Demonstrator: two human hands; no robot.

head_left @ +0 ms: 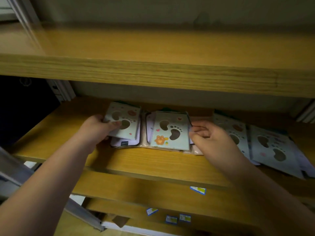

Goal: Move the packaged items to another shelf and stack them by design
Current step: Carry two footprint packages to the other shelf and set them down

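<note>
Flat pale-blue packages printed with footprint cut-outs lie on the middle wooden shelf (136, 160). My left hand (99, 126) grips the left package (123, 120), thumb on its face, lifting it off a lilac package (124, 142) beneath. A middle stack (170, 132) shows an orange cartoon animal on its top package. My right hand (209, 135) is at that stack's right edge, its fingers curled against the edge. A row of similar packages (269, 147) overlaps at the right, blurred.
An upper wooden shelf (153, 72) overhangs the packages closely. A lower shelf edge (170, 198) carries small blue price labels (198, 190). A metal upright (63, 89) stands at the back left, and a grey metal rail (51, 193) crosses the lower left.
</note>
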